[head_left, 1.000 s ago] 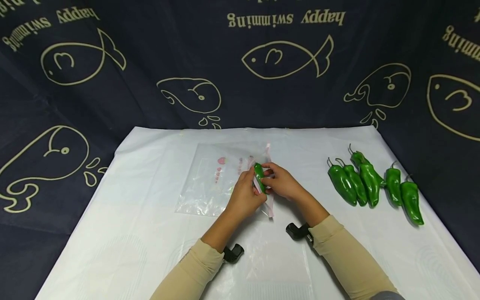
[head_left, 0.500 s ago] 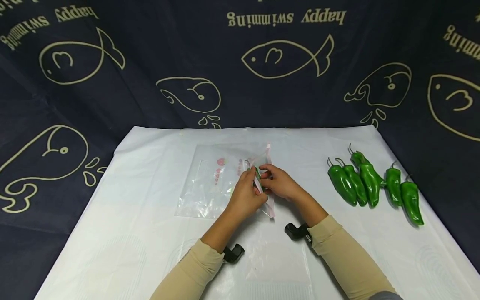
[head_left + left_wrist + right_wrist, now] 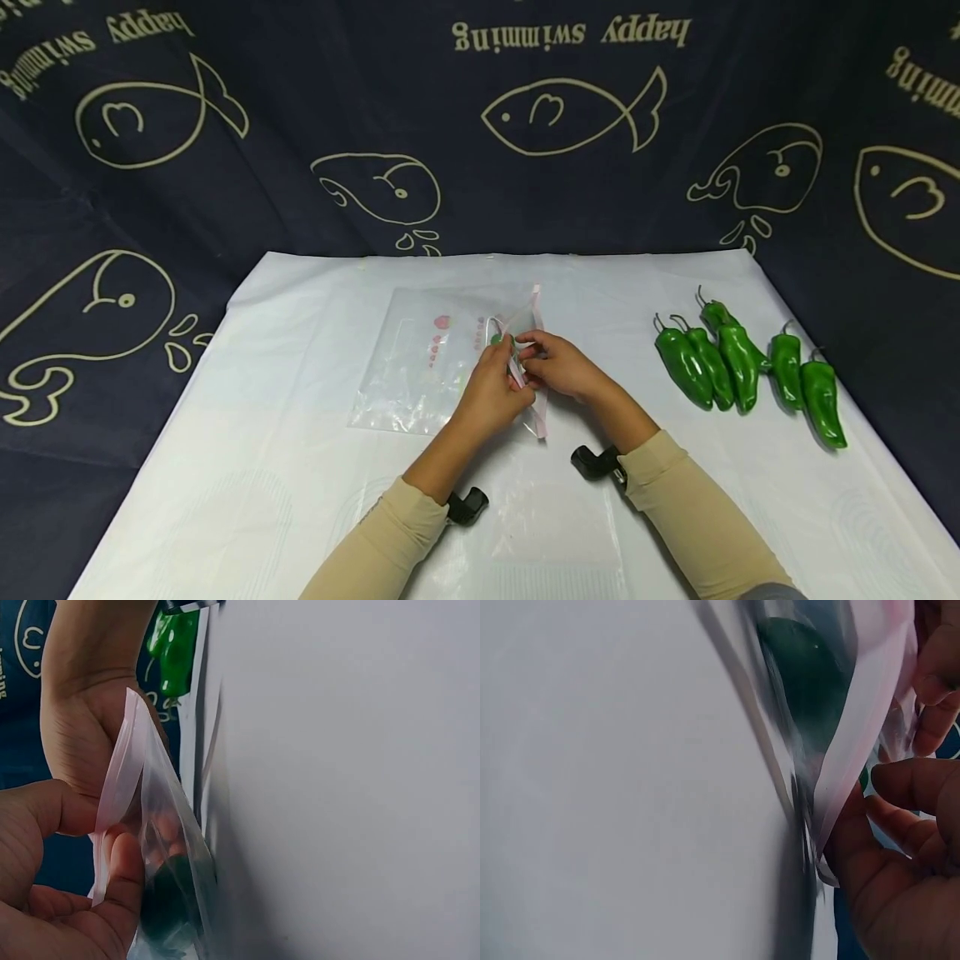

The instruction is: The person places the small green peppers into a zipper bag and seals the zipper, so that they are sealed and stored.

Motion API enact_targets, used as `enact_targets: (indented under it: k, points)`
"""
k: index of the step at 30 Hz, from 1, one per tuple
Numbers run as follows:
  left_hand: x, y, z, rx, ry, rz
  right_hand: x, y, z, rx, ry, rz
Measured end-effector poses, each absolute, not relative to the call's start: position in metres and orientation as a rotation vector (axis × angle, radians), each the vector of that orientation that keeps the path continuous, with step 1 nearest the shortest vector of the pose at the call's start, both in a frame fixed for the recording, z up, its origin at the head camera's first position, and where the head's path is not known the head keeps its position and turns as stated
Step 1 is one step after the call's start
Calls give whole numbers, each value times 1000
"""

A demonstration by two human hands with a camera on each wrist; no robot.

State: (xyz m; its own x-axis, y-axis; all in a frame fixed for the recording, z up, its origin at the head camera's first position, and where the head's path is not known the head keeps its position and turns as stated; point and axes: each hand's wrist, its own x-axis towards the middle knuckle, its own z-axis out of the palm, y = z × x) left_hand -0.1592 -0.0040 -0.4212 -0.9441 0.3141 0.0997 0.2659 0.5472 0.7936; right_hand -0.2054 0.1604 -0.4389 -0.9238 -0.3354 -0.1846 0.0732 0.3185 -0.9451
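Note:
A clear plastic zip bag (image 3: 405, 392) with a pink strip at its mouth and red strawberry prints lies on the table. My left hand (image 3: 491, 392) pinches the pink edge between thumb and fingers. A green pepper (image 3: 802, 675) is inside the bag near the mouth, seen through the film, its thin stem towards the left. My right hand (image 3: 558, 364) reaches into the mouth with curled fingers; a sliver of green shows between its fingertips in the right wrist view. Through the film in the left wrist view, fingertips meet the pepper's end; the rest of that grasp is hidden.
Several more green peppers (image 3: 738, 367) lie in a group at the table's right side. A flat clear plastic sheet or bag (image 3: 558, 533) lies at the near edge. Dark cloth (image 3: 570, 208) with fish and whale drawings hangs behind the white table (image 3: 247, 400).
The pepper has slid leftward from between my hands into the bag, my right fingers following to the mouth. My left hand keeps its hold on the edge.

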Motion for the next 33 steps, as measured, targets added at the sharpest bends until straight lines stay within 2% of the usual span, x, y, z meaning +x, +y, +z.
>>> enact_targets:
  k: [20, 33]
  points:
    - [-167, -9, -423, 468, 2610, 1375, -204, 178, -420, -299, 2280, -1642]
    - [-167, -11, -429, 481, 2599, 1439, -193, 230, -396, -401, 2485, -1552]
